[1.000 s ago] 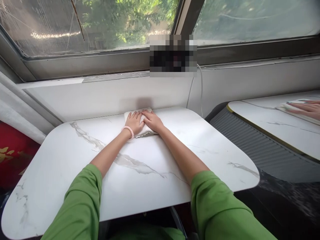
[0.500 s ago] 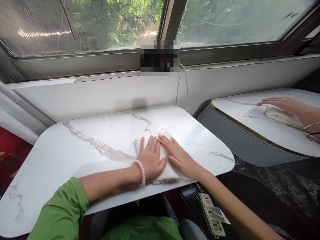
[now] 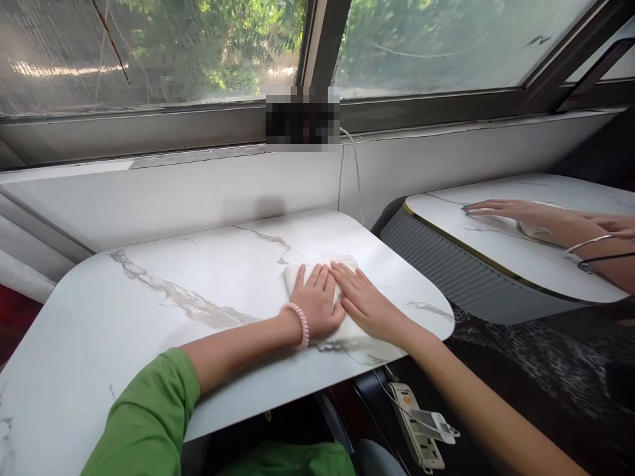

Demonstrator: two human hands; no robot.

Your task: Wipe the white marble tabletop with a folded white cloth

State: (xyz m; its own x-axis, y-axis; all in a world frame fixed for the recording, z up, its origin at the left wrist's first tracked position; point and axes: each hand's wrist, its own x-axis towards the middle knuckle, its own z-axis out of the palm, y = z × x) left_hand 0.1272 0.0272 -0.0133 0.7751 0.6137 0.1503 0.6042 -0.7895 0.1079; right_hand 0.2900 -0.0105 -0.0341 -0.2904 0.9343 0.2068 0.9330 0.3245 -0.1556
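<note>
A folded white cloth [image 3: 347, 334] lies near the front right of a white marble-patterned table [image 3: 163, 357]. Flat on the cloth rests my left hand [image 3: 317, 305], its fingers extended and a pink coiled band at the wrist. My right hand [image 3: 370, 305] is also spread on the cloth, right beside the left, with the fingertips of both hands close together near the cloth's back edge. Part of the cloth is hidden beneath the hands.
At the right, another person's hand [image 3: 506, 210] and arms reach over a second marble-patterned table [image 3: 446, 221] with a light cloth. A power strip [image 3: 417, 430] with a plugged-in charger sits below. Behind are windows and a white cable [image 3: 358, 178].
Both my hands and the cloth have moved a little to the right across the table. The other person's hand has stretched further left on the second table. The view has shifted slightly right.
</note>
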